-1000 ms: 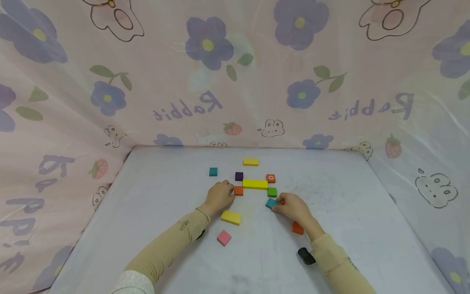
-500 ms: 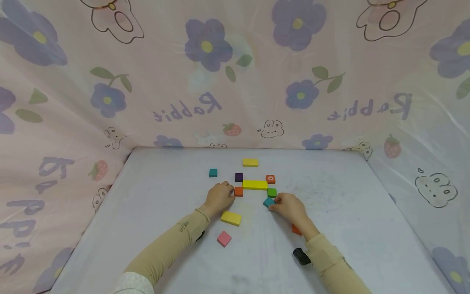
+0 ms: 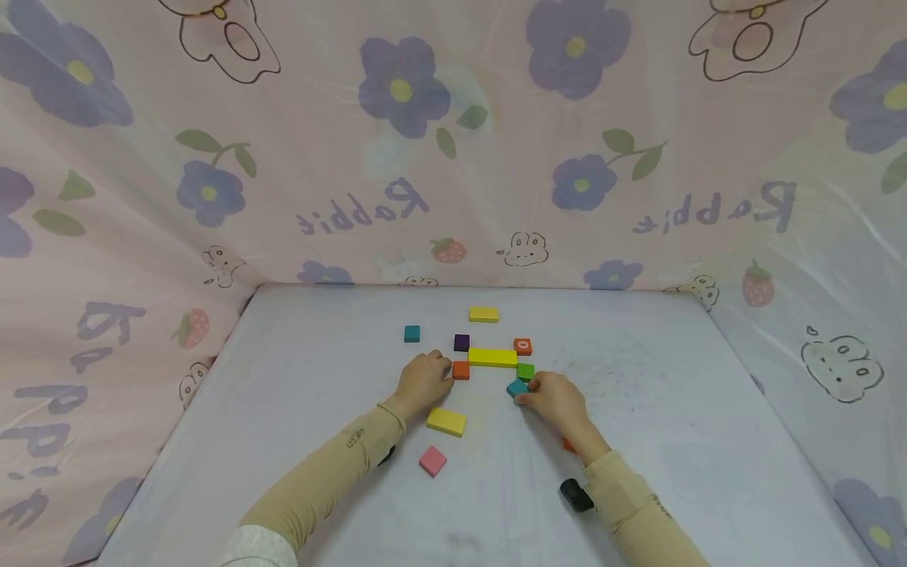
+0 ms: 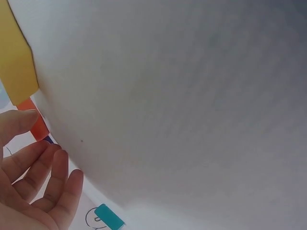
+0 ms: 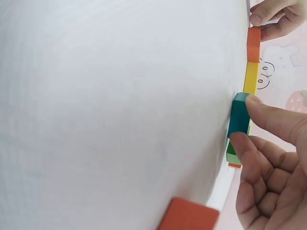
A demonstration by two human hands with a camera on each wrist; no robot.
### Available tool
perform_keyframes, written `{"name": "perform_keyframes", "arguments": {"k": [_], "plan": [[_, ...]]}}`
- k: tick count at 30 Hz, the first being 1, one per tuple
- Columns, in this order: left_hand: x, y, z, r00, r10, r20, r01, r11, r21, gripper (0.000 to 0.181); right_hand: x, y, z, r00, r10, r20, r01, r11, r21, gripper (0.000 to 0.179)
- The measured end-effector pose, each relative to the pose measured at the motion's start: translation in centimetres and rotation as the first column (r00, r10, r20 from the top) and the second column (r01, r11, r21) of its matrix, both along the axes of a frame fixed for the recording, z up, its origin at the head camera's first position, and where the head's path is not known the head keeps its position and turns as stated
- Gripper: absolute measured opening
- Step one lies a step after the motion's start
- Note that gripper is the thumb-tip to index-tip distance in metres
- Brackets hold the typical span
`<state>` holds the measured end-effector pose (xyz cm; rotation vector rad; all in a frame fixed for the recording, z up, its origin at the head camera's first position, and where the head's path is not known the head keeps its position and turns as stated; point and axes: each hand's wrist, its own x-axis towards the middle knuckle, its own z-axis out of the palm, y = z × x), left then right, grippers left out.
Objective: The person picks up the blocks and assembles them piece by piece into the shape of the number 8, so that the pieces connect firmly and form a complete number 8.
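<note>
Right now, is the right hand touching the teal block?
Touching. The right wrist view shows the right hand's thumb and finger pinching the teal block.

Table surface (image 3: 319, 378): pale white-lilac. Backdrop cloth (image 3: 453, 157): pink, printed with purple flowers, green leaves, red strawberries, outlined rabbits. Sleeves (image 3: 333, 465): beige. Blocks: teal (image 3: 517, 387) near right hand, green (image 3: 525, 371), long yellow (image 3: 492, 357), orange (image 3: 460, 369), purple (image 3: 461, 342), pink (image 3: 432, 459) nearest.
</note>
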<state>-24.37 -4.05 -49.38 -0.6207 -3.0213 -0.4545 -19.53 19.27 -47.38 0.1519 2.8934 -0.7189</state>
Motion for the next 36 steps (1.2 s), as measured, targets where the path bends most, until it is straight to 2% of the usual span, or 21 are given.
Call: {"name": "perform_keyframes", "arguments": {"k": [10, 19, 26, 28, 36], "plan": [[0.2, -0.4, -0.2, 1.000, -0.007, -0.017, 0.008, 1.000, 0.016, 0.029, 0.1, 0.0, 0.1, 1.000, 0.008, -0.003, -0.008, 1.000, -0.002, 0.034], [0.3, -0.5, 0.0, 1.000, -0.003, 0.008, 0.003, 0.999, 0.041, 0.028, 0.2, 0.1, 0.0, 1.000, 0.024, 0.000, -0.024, 1.000, 0.013, 0.035], [0.3, -0.6, -0.1, 0.999, -0.022, -0.029, 0.023, 0.999, 0.044, 0.027, 0.1, 0.2, 0.2, 0.999, 0.034, 0.003, -0.034, 0.999, 0.014, 0.036], [0.3, -0.6, -0.1, 1.000, -0.019, -0.016, 0.020, 0.999, 0.043, 0.028, 0.1, 0.3, 0.2, 0.999, 0.040, 0.002, -0.040, 0.999, 0.005, 0.036], [0.1, -0.6, -0.1, 1.000, -0.012, -0.001, 0.012, 1.000, 0.015, 0.029, -0.1, 1.0, 0.2, 0.997, 0.041, -0.058, -0.044, 0.998, -0.041, 0.035]]}}
